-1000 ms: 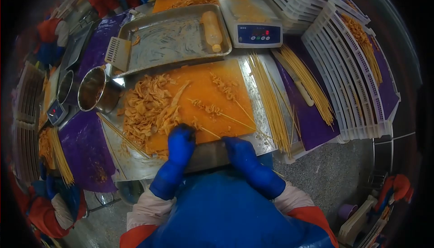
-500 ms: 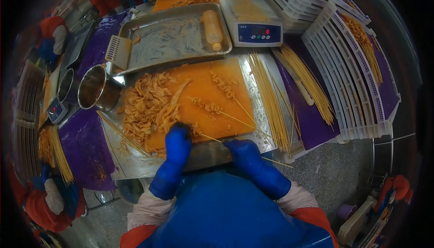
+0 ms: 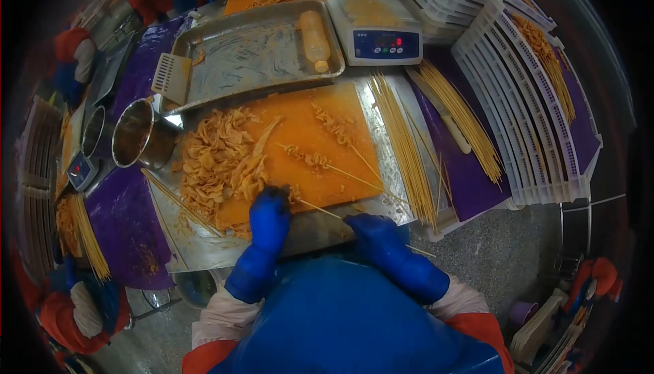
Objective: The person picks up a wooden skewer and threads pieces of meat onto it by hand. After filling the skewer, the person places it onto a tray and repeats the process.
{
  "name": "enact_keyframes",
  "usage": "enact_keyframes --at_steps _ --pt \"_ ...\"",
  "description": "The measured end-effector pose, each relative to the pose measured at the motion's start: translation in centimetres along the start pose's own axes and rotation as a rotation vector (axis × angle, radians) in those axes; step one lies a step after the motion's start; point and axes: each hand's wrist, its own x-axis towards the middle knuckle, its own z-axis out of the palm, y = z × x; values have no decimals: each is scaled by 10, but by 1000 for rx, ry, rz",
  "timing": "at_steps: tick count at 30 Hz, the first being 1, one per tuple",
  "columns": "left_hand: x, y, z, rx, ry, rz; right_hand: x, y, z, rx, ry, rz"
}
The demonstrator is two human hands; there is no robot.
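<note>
My right hand [image 3: 373,233], in a blue glove, is closed around the rear part of a bamboo skewer [image 3: 319,208], whose end sticks out to the right. The blue-gloved left hand [image 3: 270,212] is closed at the skewer's other end, gripping a strip of sauce-coated food. Some of that food [image 3: 294,195] shows beside its fingers; the skewer's tip is hidden. Just beyond lies a heap of folded, orange-coated strips [image 3: 221,159] on an orange cutting board [image 3: 327,187]. Two loaded skewers rest on the board, one with threaded food [image 3: 306,157], another with similar food [image 3: 334,125].
A metal tray [image 3: 252,54] holds a plastic bottle [image 3: 314,40]. Nearby are a digital scale [image 3: 385,45], a steel pot [image 3: 143,135], bare skewers [image 3: 405,149], a knife [image 3: 446,118] and white stacked racks [image 3: 518,101]. Other people work around the table.
My right hand has shifted slightly right and down, and less of the skewer's end shows past it. My left hand stays closed near the board's front edge. The whole view has shifted slightly.
</note>
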Motion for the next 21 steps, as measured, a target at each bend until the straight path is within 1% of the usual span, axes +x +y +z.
enact_keyframes --at_steps 2,3,6,8,11,12,14,15,18,21 --pt "-6 2 11 95 -42 81 1 -18 -3 -140 -118 71" --pt "-7 3 14 117 -67 91 4 -27 2 -206 -176 105" --pt "-1 4 13 160 -122 123 29 11 76 16 -3 -7" --pt "0 2 8 145 -145 111 50 12 76 50 29 -41" --pt "2 6 -4 -128 -85 -16 43 17 69 24 115 -47" --pt "2 6 2 -111 -75 65 41 20 64 -6 147 -48" --pt "-13 4 19 -80 -74 204 33 18 63 -113 78 -22" --pt "-17 6 23 -46 -82 194 31 16 64 -163 48 -12" --pt "-11 13 30 38 -115 206 35 12 73 -206 153 -55" --pt "0 18 24 62 -162 196 36 22 76 -88 98 11"
